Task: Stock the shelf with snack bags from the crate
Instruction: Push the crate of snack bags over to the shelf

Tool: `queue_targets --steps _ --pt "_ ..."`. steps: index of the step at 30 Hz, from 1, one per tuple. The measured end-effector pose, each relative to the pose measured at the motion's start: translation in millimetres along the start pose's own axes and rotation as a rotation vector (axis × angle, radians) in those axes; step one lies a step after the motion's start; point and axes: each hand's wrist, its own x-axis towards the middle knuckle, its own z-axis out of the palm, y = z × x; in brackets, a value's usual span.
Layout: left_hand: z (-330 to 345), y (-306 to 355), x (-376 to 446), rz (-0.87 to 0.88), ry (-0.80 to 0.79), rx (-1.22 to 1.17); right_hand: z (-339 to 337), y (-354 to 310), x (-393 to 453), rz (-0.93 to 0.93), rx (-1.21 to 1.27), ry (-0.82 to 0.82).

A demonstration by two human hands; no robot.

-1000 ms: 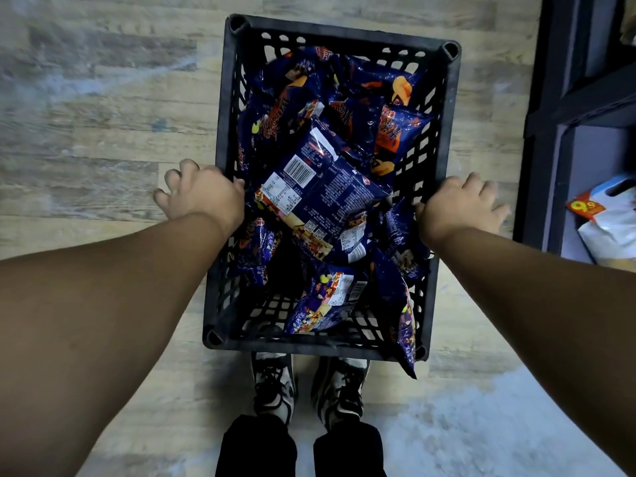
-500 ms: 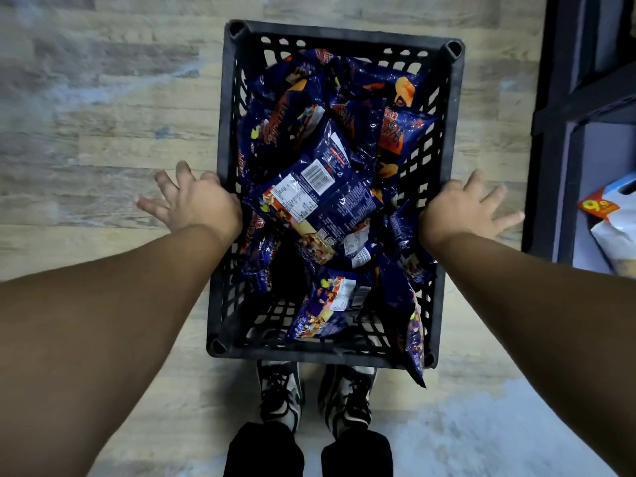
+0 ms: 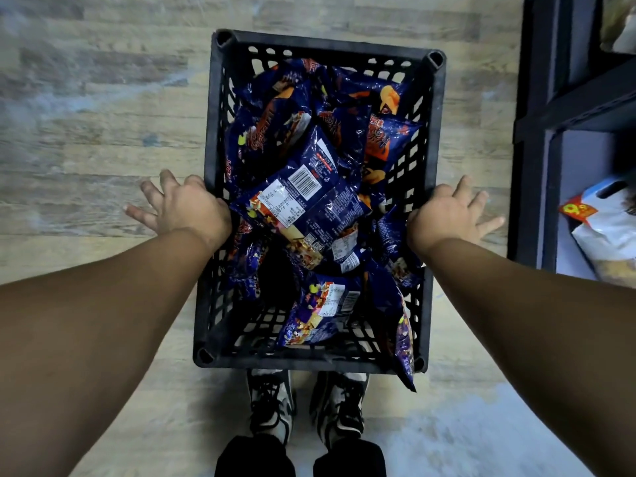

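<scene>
1. Wood-plank floor [image 3: 86,139] fills the frame; a dark shelf [image 3: 537,139] stands along the right edge, a white bag [image 3: 609,232] on its lower level.
2. At centre sits the black crate [image 3: 434,139], full of blue snack bags [image 3: 303,197].
3. Left hand [image 3: 186,208] and right hand [image 3: 447,215] flank its side rims, fingers splayed, holding nothing; a second ago they were curled there. The crate seems set down, so picking bags likely comes next.
</scene>
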Motion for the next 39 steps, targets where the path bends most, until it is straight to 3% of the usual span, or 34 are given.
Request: queue_targets --steps 18,39 --pt "-40.0 -9.0 -31.1 -0.014 0.041 -0.041 -39.0 20.9 -35.2 -0.043 0.304 0.020" --pt "-269.5 -16.9 -197.7 0.046 0.076 -0.078 -262.8 82.1 -182.1 -0.131 0.284 0.056"
